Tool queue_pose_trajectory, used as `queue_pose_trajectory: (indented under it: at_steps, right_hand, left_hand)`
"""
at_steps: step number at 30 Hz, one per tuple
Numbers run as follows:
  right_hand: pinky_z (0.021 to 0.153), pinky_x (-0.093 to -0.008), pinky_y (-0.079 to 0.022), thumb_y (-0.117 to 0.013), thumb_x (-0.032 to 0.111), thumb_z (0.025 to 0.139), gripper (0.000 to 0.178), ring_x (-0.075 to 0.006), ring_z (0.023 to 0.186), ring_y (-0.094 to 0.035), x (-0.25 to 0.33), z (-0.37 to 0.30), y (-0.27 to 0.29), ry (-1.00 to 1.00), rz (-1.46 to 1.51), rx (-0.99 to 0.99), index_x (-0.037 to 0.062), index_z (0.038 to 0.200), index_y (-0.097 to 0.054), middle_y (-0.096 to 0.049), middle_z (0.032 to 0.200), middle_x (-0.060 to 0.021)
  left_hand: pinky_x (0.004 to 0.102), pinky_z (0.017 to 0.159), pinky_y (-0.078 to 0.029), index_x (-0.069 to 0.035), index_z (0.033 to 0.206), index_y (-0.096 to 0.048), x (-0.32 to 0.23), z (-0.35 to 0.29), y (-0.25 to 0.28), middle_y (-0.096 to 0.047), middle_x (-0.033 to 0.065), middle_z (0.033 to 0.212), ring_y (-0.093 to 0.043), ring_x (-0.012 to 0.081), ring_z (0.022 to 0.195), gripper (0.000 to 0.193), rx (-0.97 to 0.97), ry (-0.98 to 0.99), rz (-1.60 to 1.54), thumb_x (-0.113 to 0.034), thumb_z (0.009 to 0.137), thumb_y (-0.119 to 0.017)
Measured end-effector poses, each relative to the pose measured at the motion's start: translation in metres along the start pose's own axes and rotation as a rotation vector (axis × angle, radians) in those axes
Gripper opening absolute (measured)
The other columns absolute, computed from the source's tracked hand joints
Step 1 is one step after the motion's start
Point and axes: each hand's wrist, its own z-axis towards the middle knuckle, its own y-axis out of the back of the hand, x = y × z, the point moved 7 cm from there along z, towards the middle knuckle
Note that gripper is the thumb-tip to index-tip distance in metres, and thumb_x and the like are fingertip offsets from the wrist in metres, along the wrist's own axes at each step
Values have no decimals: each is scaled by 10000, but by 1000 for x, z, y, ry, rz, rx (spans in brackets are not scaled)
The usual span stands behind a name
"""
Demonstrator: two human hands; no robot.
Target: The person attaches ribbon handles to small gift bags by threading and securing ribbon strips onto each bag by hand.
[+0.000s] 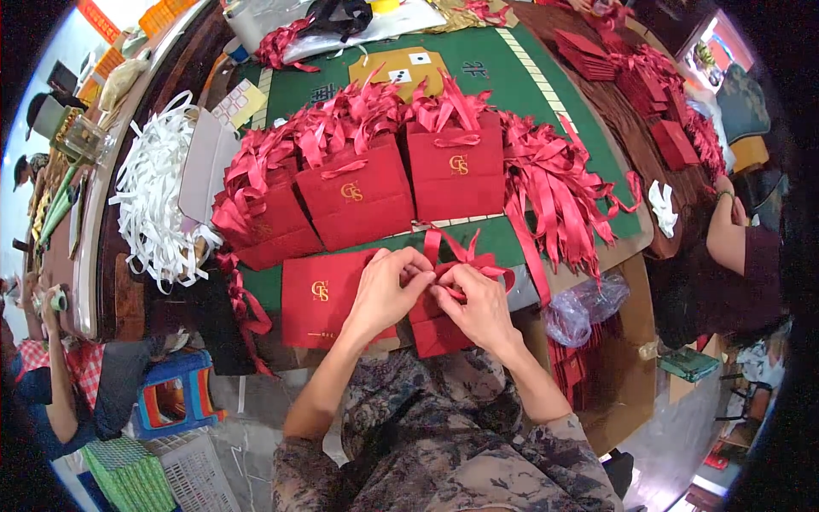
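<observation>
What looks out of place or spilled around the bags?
White ribbons spread in a loose tangle left of the standing red bags, looking untidy. A crumpled white scrap lies alone at right, like litter. No damage stands out.

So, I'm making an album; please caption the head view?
Left hand and right hand finger the ribbon of a red bag, before more ribbon-trimmed bags on a green tabletop.

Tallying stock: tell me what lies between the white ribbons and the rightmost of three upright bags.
Head view: a pale panel and two red bags topped with ribbons.
</observation>
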Motion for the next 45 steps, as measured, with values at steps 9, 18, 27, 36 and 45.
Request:
queue_pose_trajectory:
  at_steps: [9, 18, 27, 36, 45]
  right_hand:
    - [649, -379, -510, -741, 94, 831, 142, -292, 723, -646, -6, -6, 4, 51, 19, -159, 36, 927, -653, -641, 858, -98]
    - [643, -402, -514, -715, 163, 842, 143, -299, 758, -664, -7, -12, 4, -104, 54, -135, 53, 890, -636, -647, 850, -107]
    - [656, -368, -516, -736, 158, 805, 150, -253, 698, -664, -8, -6, 3, -125, 5, -62, 39, 855, -660, -664, 814, -105]
    - [637, -361, -516, -731, 151, 806, 140, -238, 683, -665, -9, -2, 4, -154, 24, -62, 37, 836, -657, -664, 803, -107]
    - [582, -402, -513, -745, 91, 804, 149, -299, 686, -654, 3, -13, 0, 66, -60, -288, 65, 855, -608, -615, 803, -83]
  left_hand:
    - [322, 702, -530, -28, 959, -694, 15, 4, -9, -709, 84, 835, -653, 193, 743, 142, 35, 16, -42, -105, 842, -711]
    - [310, 657, -506, -31, 1018, -675, -3, -1, -4, -702, 79, 850, -635, 170, 722, 195, 122, -22, -76, -22, 823, -685]
    - [348, 662, -513, -25, 894, -616, -13, -8, -3, -634, 107, 758, -641, 230, 736, 118, 0, -66, 42, -6, 804, -689]
    - [356, 650, -512, -29, 866, -611, -19, -12, -1, -607, 116, 766, -620, 267, 708, 99, -63, -67, 81, 18, 796, -663]
    - [352, 648, -510, -29, 834, -617, -25, -11, -1, -629, 113, 775, -627, 271, 730, 83, -76, -119, 91, 36, 787, -637]
